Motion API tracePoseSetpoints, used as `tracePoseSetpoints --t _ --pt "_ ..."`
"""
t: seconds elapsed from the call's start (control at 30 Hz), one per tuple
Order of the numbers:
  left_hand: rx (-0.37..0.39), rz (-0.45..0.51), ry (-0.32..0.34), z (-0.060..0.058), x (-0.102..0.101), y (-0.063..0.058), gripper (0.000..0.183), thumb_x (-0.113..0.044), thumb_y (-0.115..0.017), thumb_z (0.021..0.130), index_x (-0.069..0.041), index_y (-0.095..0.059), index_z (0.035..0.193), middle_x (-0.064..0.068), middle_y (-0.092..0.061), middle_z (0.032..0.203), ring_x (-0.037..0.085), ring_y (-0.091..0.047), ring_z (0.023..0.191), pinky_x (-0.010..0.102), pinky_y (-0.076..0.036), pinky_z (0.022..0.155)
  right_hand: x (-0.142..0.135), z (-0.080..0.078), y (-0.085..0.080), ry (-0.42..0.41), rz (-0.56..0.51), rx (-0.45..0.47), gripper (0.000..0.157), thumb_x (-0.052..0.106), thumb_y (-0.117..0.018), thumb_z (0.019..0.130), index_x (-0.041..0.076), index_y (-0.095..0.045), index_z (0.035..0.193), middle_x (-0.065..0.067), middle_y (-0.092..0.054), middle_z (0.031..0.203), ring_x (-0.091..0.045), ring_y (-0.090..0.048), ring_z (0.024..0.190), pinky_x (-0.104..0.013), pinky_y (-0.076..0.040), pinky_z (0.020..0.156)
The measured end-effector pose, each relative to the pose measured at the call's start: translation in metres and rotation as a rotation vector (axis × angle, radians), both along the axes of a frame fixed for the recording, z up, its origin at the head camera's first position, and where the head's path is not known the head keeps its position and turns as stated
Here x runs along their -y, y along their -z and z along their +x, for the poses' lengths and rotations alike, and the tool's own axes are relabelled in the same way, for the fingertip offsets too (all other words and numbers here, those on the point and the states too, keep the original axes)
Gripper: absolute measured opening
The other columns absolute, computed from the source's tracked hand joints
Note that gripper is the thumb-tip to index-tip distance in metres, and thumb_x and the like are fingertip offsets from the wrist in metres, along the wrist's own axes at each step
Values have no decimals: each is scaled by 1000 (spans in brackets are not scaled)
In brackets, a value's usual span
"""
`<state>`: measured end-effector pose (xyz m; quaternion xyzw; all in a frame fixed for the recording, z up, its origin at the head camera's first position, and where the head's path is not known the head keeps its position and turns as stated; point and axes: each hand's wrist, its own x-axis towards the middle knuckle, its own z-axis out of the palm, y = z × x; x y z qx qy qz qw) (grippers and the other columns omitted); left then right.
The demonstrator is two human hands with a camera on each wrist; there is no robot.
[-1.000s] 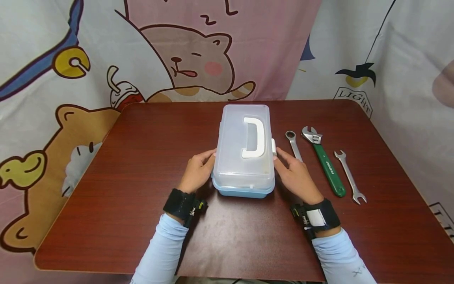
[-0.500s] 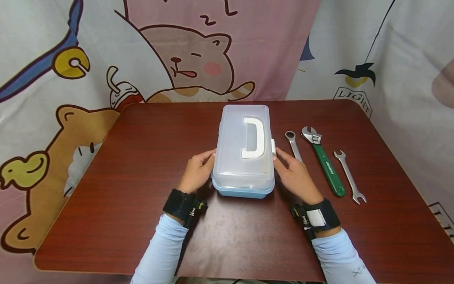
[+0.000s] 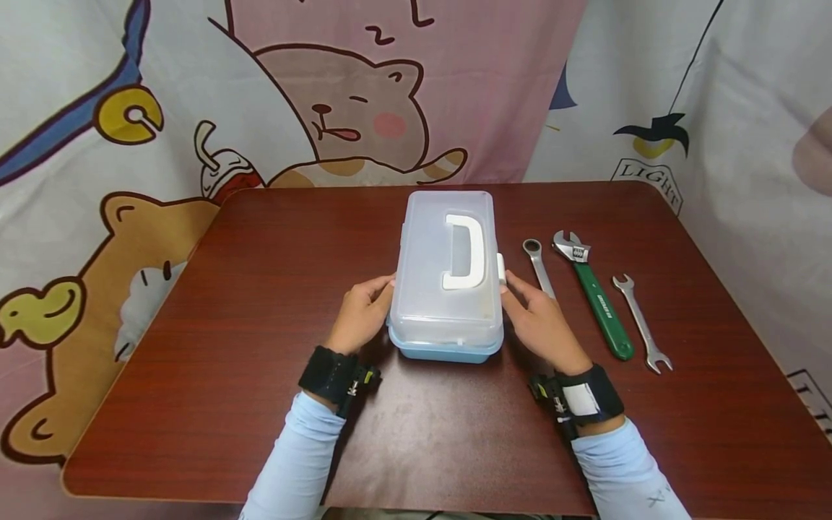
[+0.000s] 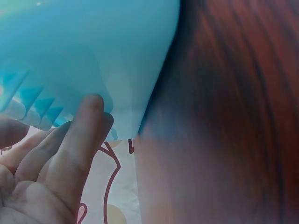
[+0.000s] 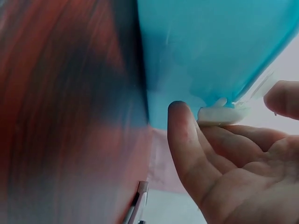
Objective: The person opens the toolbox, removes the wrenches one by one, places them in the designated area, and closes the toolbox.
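A plastic toolbox [image 3: 432, 303] with a clear lid, white carry handle [image 3: 477, 253] and light blue base stands closed on the table. At its left side is my left hand [image 3: 361, 312], fairly straight fingers against the blue wall [image 4: 126, 93] near the hinge ridges [image 4: 35, 105]. My right hand [image 3: 542, 321] lies along the opposite side. Its fingers reach the white latch [image 5: 222, 115], and one fingertip [image 5: 178, 109] is at the blue wall below it. Both thumbs are up near the lid's edge in the head view.
Right of the toolbox lie a ring-ended wrench [image 3: 538, 263], partly hidden by my right hand, an adjustable wrench [image 3: 601, 307] with a green grip, and an open-ended wrench [image 3: 640, 321]. The brown table [image 3: 214, 404] ends at a printed cloth [image 3: 507, 94] behind.
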<state>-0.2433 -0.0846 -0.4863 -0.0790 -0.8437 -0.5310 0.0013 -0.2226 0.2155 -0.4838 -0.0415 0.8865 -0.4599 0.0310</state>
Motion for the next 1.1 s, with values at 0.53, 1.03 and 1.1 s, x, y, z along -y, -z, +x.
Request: tracePoseSetpoints --t 0.53,1.03,1.1 --pt "14 31 6 2 -3 -3 41 -30 -55 108 -7 -62 142 10 -66 138 20 -62 124 43 -50 102 4 -1 1 4 -182 54 71 45 -47 109 -1 -29 161 -16 -33 165 -31 -24 154 -61 -24 120" --pt "31 46 8 4 -2 -3 39 -30 -56 108 -9 -64 141 8 -70 131 19 -67 114 39 -53 94 3 -2 9 -16 -286 93 67 47 -50 108 1 -42 156 -18 -53 152 -32 -44 144 -60 -34 116" --pt "29 50 16 3 -2 -3 39 -30 -55 109 -10 -64 142 8 -70 131 20 -67 115 40 -53 95 3 -2 9 -20 -282 91 67 48 -50 108 1 -42 156 -18 -53 151 -33 -45 143 -61 -34 116"
